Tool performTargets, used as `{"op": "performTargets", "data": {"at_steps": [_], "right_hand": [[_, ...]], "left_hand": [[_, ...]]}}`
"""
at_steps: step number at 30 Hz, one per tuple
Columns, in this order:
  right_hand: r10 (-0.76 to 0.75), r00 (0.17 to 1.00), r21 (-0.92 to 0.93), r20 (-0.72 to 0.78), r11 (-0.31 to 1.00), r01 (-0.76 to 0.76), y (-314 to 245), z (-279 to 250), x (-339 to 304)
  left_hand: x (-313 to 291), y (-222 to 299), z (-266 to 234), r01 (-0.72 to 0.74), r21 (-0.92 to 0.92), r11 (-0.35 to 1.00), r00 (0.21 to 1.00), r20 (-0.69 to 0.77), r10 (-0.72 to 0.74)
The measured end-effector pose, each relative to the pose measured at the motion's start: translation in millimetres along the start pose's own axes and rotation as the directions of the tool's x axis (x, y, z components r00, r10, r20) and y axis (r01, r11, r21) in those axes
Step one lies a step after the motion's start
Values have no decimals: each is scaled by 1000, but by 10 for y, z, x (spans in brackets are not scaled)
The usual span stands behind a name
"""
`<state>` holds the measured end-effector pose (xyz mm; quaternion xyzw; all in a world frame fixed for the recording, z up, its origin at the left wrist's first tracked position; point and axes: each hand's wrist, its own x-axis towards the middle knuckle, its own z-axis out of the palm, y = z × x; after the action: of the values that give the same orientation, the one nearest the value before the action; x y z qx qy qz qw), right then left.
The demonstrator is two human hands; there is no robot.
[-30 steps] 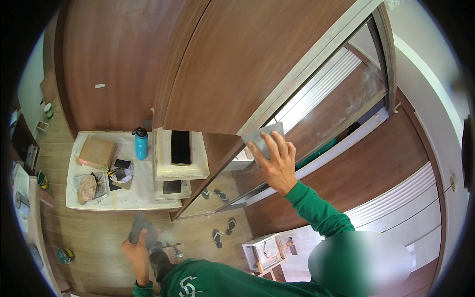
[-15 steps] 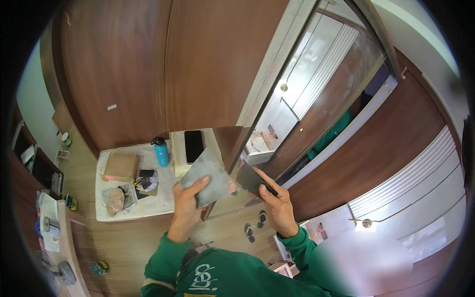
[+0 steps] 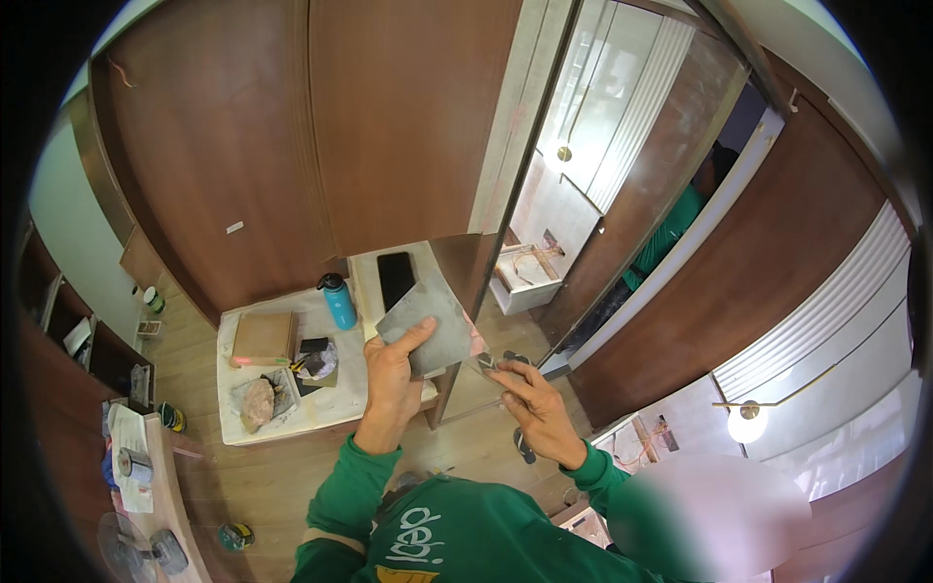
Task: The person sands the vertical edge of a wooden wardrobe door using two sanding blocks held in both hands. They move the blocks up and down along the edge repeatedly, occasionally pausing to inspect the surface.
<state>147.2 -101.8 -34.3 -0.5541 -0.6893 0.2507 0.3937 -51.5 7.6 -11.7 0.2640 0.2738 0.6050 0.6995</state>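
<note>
My left hand (image 3: 391, 374) grips a thin grey flat plate (image 3: 430, 328) by its near left edge, thumb on top and fingers beneath. The plate is held tilted above the floor. A pinkish, putty-like patch (image 3: 477, 339) shows along its right edge. Close beside that edge is my right hand (image 3: 533, 403), its thumb and fingers pinched around a dark, flat scraper-like piece (image 3: 485, 360). Only a small end of this piece shows; the rest is hidden or seen edge-on.
On the low white platform (image 3: 321, 413) stand a blue bottle (image 3: 337, 302), a cardboard box (image 3: 263, 339), a bag with a pinkish lump (image 3: 259, 400) and a black phone (image 3: 396, 279). A tall mirror (image 3: 583, 194) rises ahead right. Slippers (image 3: 525, 446) lie on the floor; a side table (image 3: 167, 483) stands left.
My right hand has moved slightly left and down to the plate's right edge, turning the dark piece so less of it shows. The plate has shifted a little right as the view turned.
</note>
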Motion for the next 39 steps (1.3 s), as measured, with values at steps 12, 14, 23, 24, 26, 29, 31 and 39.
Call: {"op": "performTargets", "data": {"at_steps": [12,14,23,24,26,29,31,39], "right_hand": [[461,877,845,-139,517,-137,-415,311,209],[462,875,842,-144,522,-137,-420,349,229],[357,911,741,-208,665,-92,-357,207,262],[355,908,719,-223,689,-93,-312,168,273],[310,927,672,-210,735,-93,-176,-9,279],[-108,908,235,-404,947,217,-366,-550,389],[-399,865,-128,-303,917,378,-505,-945,504],[-687,619,-885,380,-75,459,-884,-1805,1600]], "left_hand": [[-277,-180,-86,-442,546,712,851,6,524],[-323,-190,-66,-446,587,675,848,37,528],[-408,-182,-101,-590,674,444,776,322,542],[-382,-128,-119,-532,737,417,807,292,513],[-296,47,-197,-411,841,351,857,224,465],[-16,875,-6,-568,680,464,721,138,679],[81,1509,307,-751,532,391,592,281,755],[734,2763,1485,-815,347,463,560,674,481]]}}
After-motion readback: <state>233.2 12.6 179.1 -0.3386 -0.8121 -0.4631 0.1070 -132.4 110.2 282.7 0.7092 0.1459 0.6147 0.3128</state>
